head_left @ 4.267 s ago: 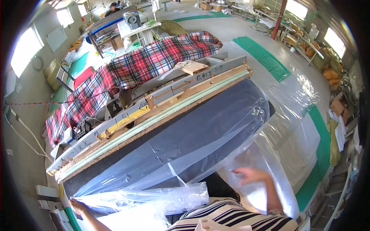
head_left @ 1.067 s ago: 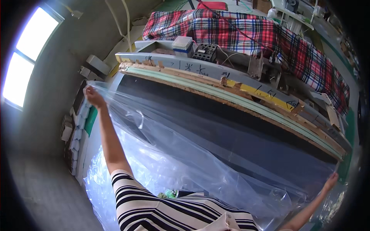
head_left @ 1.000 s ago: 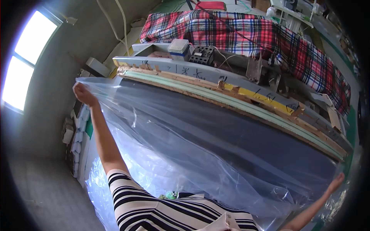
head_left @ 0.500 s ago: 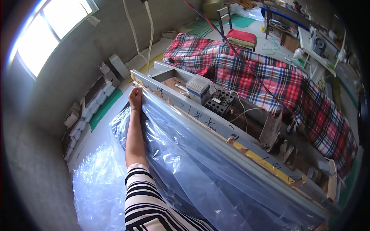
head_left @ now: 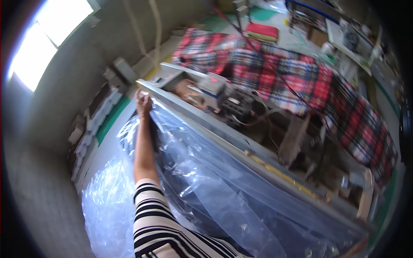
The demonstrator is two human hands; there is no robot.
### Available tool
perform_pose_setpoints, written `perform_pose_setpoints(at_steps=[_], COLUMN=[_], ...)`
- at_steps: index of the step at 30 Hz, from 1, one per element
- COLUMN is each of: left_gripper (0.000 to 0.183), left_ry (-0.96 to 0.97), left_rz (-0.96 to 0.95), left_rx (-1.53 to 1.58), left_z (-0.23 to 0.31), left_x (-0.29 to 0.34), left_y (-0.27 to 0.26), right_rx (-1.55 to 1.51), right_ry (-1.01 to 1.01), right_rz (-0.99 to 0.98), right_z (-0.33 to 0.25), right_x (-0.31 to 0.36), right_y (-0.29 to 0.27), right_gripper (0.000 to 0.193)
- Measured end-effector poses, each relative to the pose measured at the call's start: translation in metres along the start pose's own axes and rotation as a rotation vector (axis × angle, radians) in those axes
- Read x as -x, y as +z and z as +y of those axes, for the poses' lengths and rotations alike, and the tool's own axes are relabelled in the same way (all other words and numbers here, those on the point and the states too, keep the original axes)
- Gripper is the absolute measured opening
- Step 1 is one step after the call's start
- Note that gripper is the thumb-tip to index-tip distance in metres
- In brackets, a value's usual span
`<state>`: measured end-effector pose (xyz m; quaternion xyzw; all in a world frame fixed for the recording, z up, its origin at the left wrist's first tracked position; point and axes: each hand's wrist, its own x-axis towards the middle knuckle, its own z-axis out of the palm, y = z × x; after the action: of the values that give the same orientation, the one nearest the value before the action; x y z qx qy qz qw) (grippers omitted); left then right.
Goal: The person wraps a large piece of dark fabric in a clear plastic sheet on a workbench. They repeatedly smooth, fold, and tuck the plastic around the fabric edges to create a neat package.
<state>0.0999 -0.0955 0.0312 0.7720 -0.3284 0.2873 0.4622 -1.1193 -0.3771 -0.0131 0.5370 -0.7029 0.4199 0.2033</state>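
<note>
My left hand point(head_left: 143, 103) is closed on the gathered upper edge of a clear plastic sheet point(head_left: 215, 189), at the far left corner of a long grey metal machine frame point(head_left: 206, 118). From there the sheet hangs in shiny folds along the near side of the frame. A small skin-coloured part of my right hand point(head_left: 358, 247) shows at the lower right, next to the sheet's other end. Blur and the picture's rim hide its fingers. More of the crumpled film point(head_left: 107, 206) lies on the floor to the left of my striped sleeve.
Inside the frame sit a pale box point(head_left: 213, 86) and a dark block with holes point(head_left: 236, 105). A red plaid cloth point(head_left: 258, 73) covers a long shape behind. White wrapped bundles point(head_left: 92, 120) line the left wall. Cables hang overhead. A chair with a red cushion point(head_left: 263, 31) stands farther back.
The view has shifted and blurred slightly. My left hand has stayed at the frame's corner with the sheet. At the lower right, slightly more of my right hand shows.
</note>
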Motion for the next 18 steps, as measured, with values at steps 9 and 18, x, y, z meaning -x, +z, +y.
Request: perform_pose_setpoints(at_steps=[9,18], left_gripper=[0.034,0.031], left_ry=[0.471,0.913], left_rz=[0.003,-0.823], left_rx=[-0.019,0.175], left_z=[0.19,0.298], left_x=[0.041,0.173], left_y=[-0.042,-0.025], right_rx=[-0.383,0.041], right_ry=[0.213,-0.154], right_rz=[0.202,0.392], right_z=[-0.014,0.067], right_x=[-0.058,-0.066], right_y=[-0.112,-0.199], right_gripper=[0.03,0.029])
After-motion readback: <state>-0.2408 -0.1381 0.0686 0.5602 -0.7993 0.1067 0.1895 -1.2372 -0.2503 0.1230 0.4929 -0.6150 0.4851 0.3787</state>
